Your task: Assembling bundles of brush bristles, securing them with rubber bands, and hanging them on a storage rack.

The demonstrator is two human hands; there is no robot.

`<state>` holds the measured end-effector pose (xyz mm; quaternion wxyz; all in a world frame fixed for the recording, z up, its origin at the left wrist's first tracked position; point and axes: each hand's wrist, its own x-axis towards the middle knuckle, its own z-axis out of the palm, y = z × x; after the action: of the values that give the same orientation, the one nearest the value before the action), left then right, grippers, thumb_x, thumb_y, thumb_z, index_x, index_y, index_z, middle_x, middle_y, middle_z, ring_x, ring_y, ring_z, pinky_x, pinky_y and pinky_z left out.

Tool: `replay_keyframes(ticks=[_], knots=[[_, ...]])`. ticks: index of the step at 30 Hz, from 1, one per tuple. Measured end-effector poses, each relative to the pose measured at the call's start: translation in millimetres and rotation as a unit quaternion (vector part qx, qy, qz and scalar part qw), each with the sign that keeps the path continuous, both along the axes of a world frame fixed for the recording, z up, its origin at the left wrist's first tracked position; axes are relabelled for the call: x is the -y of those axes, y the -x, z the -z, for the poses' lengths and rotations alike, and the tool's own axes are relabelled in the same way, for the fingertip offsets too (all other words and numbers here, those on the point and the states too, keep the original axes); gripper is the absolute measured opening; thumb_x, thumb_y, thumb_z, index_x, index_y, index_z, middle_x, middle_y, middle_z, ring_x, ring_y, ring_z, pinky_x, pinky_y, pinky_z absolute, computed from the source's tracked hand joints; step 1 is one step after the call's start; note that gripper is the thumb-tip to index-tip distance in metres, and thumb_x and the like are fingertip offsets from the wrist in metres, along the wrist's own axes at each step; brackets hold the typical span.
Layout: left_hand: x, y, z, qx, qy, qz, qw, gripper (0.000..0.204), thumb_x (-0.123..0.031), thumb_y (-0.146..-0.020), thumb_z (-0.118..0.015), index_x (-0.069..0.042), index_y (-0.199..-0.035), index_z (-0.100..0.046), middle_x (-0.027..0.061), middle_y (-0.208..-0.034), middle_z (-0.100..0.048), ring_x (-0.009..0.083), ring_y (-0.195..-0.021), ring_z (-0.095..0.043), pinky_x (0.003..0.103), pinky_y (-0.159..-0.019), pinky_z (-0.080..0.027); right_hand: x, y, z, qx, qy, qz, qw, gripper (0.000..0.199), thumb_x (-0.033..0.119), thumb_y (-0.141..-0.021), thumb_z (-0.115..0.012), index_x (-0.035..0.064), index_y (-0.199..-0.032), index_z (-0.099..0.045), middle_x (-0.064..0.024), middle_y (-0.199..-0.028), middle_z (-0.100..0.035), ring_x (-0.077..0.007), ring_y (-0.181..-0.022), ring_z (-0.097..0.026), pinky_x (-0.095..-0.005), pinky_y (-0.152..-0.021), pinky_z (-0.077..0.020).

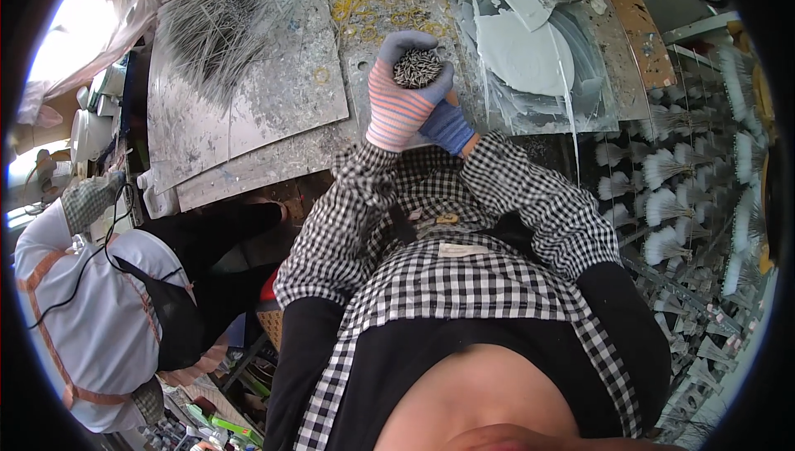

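A tight bundle of thin grey wire-like strands (pixel 416 69) stands on end, its cut tips facing up, above the near edge of the workbench. Around it wraps my left hand (pixel 399 103), in a pink-and-white striped glove with grey fingers, thumb and fingers almost meeting about the tips. Just below and to the right, my right hand (pixel 448 127), in a blue glove, is closed against the lower part of the bundle. The left hand hides most of its fingers and the bundle's lower length.
A loose pile of similar strands (pixel 217 24) lies at the bench's far left. White paste (pixel 526 49) covers a glass plate at the right, with a thin stick across it. Yellow rings (pixel 389 4) litter the back. White fan-shaped brushes (pixel 667 169) fill racks rightward. A co-worker (pixel 108 310) is at left.
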<state>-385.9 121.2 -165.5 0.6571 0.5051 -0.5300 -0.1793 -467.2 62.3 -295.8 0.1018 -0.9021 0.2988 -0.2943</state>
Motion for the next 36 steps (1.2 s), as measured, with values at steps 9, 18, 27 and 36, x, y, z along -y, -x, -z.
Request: replay_keyframes(ticks=[9,18,27,36], knots=[[3,-1,-3,-0.125,-0.05,0.019,0.991,0.031,0.001,-0.074,-0.078,-0.005,-0.1,-0.061,0.0034,-0.096,-0.067,0.0118,-0.092,-0.065,0.029,-0.086,-0.054,-6,-2,-20,0.061,-0.019,-0.032,0.997,0.043,0.024,-0.09,-0.066,0.0062,-0.127,-0.054,-0.009,-0.125,-0.062,-0.0249,-0.115,-0.06,-0.0372,-0.1,-0.049],[-1,-5,34,-0.114,-0.028,0.074,0.99,0.037,0.002,-0.075,-0.08,-0.008,-0.105,-0.061,0.0009,-0.1,-0.064,0.0098,-0.094,-0.061,0.027,-0.086,-0.053,-9,15,-40,0.065,-0.172,-0.111,0.977,0.046,0.027,-0.089,-0.065,0.0098,-0.13,-0.054,-0.0109,-0.126,-0.062,-0.0274,-0.117,-0.058,-0.0397,-0.102,-0.0466],[9,-37,-80,0.406,0.113,0.107,0.901,0.038,-0.019,-0.074,-0.08,-0.009,-0.107,-0.065,0.009,-0.101,-0.067,0.0258,-0.091,-0.068,0.039,-0.084,-0.057,-12,26,-102,0.109,-0.593,-0.155,0.783,0.072,0.046,-0.101,-0.051,0.012,-0.157,-0.022,-0.0129,-0.158,-0.033,-0.028,-0.144,-0.034,-0.0431,-0.12,-0.0275],[22,-32,-60,0.623,-0.161,0.157,0.749,0.032,-0.03,-0.081,-0.073,-0.01,-0.106,-0.069,0.0088,-0.098,-0.067,0.0302,-0.088,-0.069,0.043,-0.077,-0.056,19,26,-10,-0.048,-0.237,-0.134,0.961,0.078,0.047,-0.1,-0.054,0.015,-0.159,-0.015,-0.0153,-0.16,-0.026,-0.0295,-0.146,-0.029,-0.0425,-0.122,-0.0233]])
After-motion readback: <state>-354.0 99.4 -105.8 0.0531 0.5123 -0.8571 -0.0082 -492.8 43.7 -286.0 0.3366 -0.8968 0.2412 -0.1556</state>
